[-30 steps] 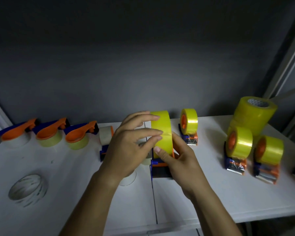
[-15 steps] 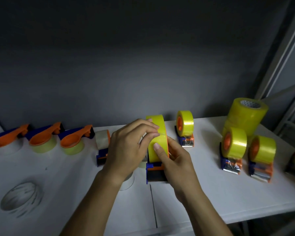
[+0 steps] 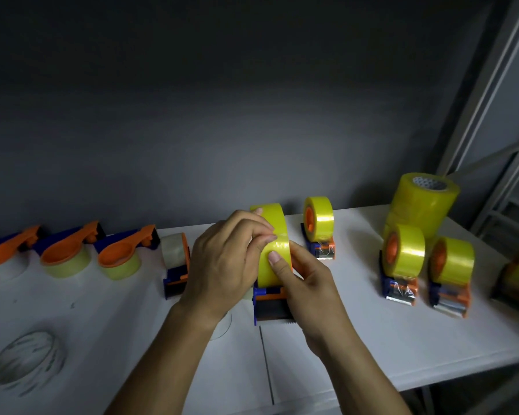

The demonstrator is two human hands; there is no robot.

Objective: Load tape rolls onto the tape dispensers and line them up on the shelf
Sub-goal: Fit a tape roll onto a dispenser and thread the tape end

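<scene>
A yellow tape roll (image 3: 274, 232) stands upright on a blue and orange dispenser (image 3: 270, 304) at the middle of the white shelf (image 3: 372, 339). My left hand (image 3: 225, 265) covers the roll's left side, fingertips pinching at its face. My right hand (image 3: 304, 283) grips the dispenser from the right, thumb pressed on the roll's face. Loaded dispensers with yellow rolls stand behind (image 3: 318, 229) and to the right (image 3: 403, 259), (image 3: 451, 271). Another dispenser with a clear roll (image 3: 176, 262) sits just left of my hands.
Three blue and orange handled dispensers lie in a row at the back left (image 3: 65, 250). A clear tape roll (image 3: 24, 360) lies flat at the front left. A stack of large yellow rolls (image 3: 423, 205) stands at the back right beside a metal shelf post (image 3: 486, 91).
My left fingertips have slid down the roll's face to meet my right thumb. Both hands stay on the roll and dispenser; the view has shifted slightly.
</scene>
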